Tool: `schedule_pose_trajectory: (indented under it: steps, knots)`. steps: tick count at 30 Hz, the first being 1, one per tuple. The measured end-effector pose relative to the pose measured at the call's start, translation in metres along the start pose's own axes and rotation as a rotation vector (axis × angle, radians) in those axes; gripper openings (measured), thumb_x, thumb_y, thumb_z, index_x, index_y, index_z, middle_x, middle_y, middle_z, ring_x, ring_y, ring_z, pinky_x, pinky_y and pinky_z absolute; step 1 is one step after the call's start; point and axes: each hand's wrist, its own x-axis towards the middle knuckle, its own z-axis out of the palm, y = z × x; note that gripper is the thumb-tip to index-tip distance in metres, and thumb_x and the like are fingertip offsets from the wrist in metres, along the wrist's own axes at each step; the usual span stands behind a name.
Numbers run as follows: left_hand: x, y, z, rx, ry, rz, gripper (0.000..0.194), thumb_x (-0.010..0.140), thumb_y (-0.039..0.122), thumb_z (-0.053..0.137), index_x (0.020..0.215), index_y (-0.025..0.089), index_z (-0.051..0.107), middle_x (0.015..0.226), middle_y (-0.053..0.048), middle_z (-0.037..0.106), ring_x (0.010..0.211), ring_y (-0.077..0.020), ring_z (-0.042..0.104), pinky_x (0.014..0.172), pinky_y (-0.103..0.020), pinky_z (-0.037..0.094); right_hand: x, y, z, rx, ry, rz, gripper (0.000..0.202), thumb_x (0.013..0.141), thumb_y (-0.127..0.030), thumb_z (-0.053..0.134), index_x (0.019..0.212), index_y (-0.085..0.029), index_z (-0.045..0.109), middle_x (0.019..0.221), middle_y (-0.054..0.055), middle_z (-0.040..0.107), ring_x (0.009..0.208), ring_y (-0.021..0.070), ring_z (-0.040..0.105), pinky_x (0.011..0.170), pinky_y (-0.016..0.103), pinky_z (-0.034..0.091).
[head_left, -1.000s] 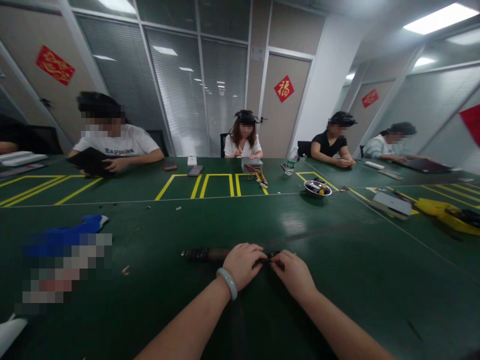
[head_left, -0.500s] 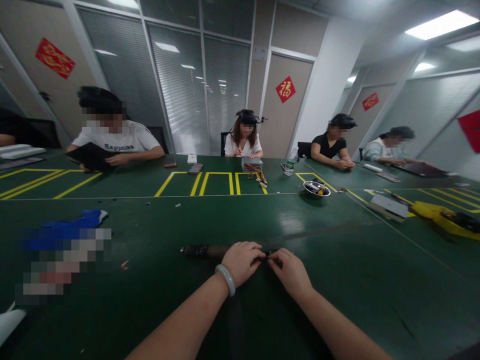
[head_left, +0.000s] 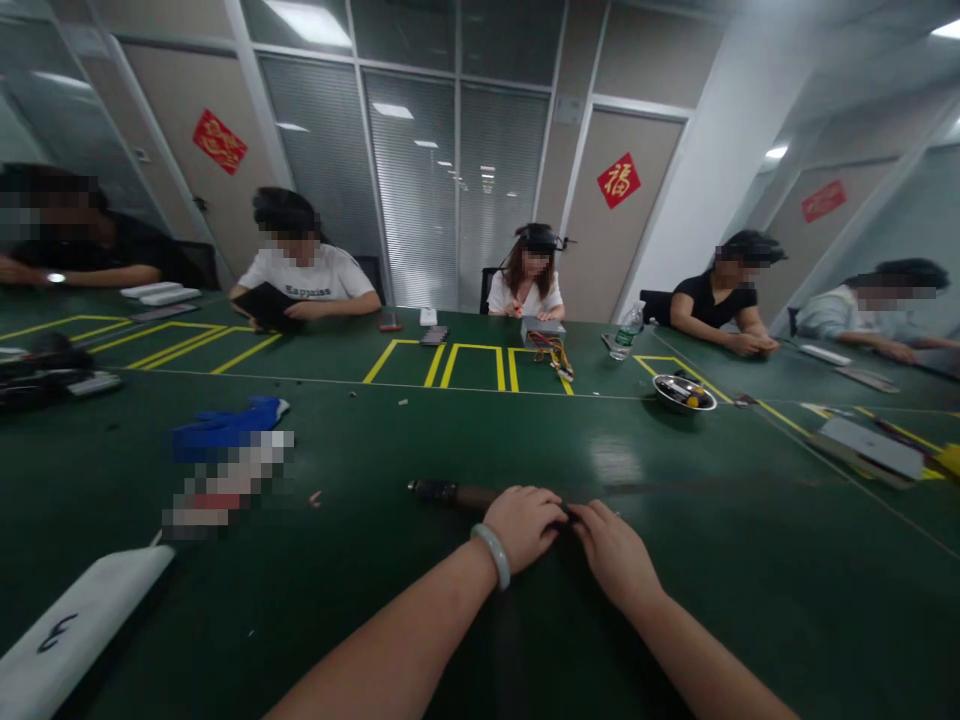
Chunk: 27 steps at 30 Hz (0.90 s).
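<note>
A long, dark, rod-like thing (head_left: 474,497) lies crosswise on the green table in front of me. Its left end is black and ringed, with a small shiny tip; I cannot make out its kind. My left hand (head_left: 525,525), with a pale bracelet at the wrist, is closed over its right part, fingers bent down on it. Close beside it, my right hand (head_left: 611,550) has its fingertips pressed together at the thing's right end. Both hands cover most of that end, so what the fingertips pinch there is hidden.
Left of me lie a blue cloth-like item (head_left: 225,428) and a white power bank-like block (head_left: 82,635). Farther off are a metal bowl (head_left: 684,404) of small parts, a water bottle (head_left: 625,335) and a grey box (head_left: 541,332) with coloured wires. Several people sit across the table.
My view has turned left, so everything sits farther right and the white block shows more. Both hands stay at the dark rod-like thing, the right fingers now lying flatter over its end.
</note>
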Motion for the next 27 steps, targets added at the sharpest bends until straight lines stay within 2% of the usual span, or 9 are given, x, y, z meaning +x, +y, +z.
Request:
schedule_pose_trajectory:
  steps: [7,11,15,19,23,25,27]
  knots:
    - [-0.002,-0.004,0.002,0.039,-0.011,0.006,0.024,0.087,0.03,0.057,0.111,0.027,0.062,0.123,0.0,0.059,0.11,-0.0194,0.056,0.093,-0.037,0.042,0.003,0.001,0.01,-0.1,-0.002,-0.026,0.034,0.095,-0.023,0.031,0.116,-0.022,0.057,0.107,0.007,0.058,0.09,0.019,0.06,0.087,0.034,0.04]
    - [-0.003,-0.004,0.0,0.06,-0.002,0.033,0.03,0.087,0.03,0.057,0.116,0.027,0.059,0.132,0.0,0.055,0.115,-0.019,0.054,0.099,-0.037,0.039,0.004,0.003,0.013,-0.178,0.009,-0.044,0.033,0.093,-0.019,0.032,0.113,-0.02,0.058,0.105,0.008,0.058,0.086,0.0202,0.06,0.085,0.035,0.04]
    - [-0.004,0.001,-0.008,0.027,0.079,0.059,0.032,0.09,0.033,0.052,0.121,0.026,0.056,0.133,0.0,0.055,0.117,-0.0159,0.053,0.106,-0.037,0.033,0.01,0.004,0.011,-0.193,-0.019,-0.064,0.034,0.088,-0.011,0.034,0.109,-0.018,0.059,0.103,0.009,0.058,0.084,0.02,0.06,0.081,0.033,0.041]
    - [-0.005,0.005,-0.016,-0.025,0.167,0.071,0.03,0.093,0.032,0.047,0.121,0.027,0.056,0.126,0.001,0.06,0.115,-0.0132,0.054,0.108,-0.033,0.031,0.023,0.01,0.007,-0.172,-0.048,-0.077,0.035,0.087,-0.012,0.034,0.11,-0.02,0.059,0.103,0.008,0.058,0.084,0.0192,0.06,0.079,0.032,0.041]
    - [-0.007,0.004,-0.019,-0.034,0.187,0.053,0.032,0.093,0.031,0.047,0.123,0.027,0.056,0.125,0.0,0.061,0.117,-0.0144,0.053,0.109,-0.035,0.03,0.036,0.04,0.003,-0.171,-0.049,-0.053,0.036,0.091,-0.022,0.032,0.114,-0.022,0.06,0.105,0.009,0.058,0.083,0.0202,0.061,0.082,0.035,0.041]
    - [-0.007,0.003,-0.02,-0.043,0.192,0.027,0.033,0.092,0.031,0.048,0.124,0.028,0.055,0.125,-0.001,0.061,0.117,-0.0152,0.053,0.11,-0.038,0.029,0.037,0.072,-0.003,-0.174,-0.047,0.006,0.037,0.091,-0.027,0.033,0.114,-0.022,0.061,0.107,0.012,0.059,0.083,0.0218,0.062,0.084,0.038,0.042]
    - [-0.008,0.003,-0.02,-0.064,0.193,-0.007,0.036,0.092,0.031,0.048,0.127,0.028,0.053,0.127,-0.001,0.06,0.118,-0.0163,0.052,0.11,-0.04,0.028,0.03,0.116,-0.011,-0.179,-0.049,0.079,0.037,0.088,-0.028,0.036,0.113,-0.022,0.063,0.109,0.014,0.059,0.084,0.0234,0.062,0.081,0.04,0.044]
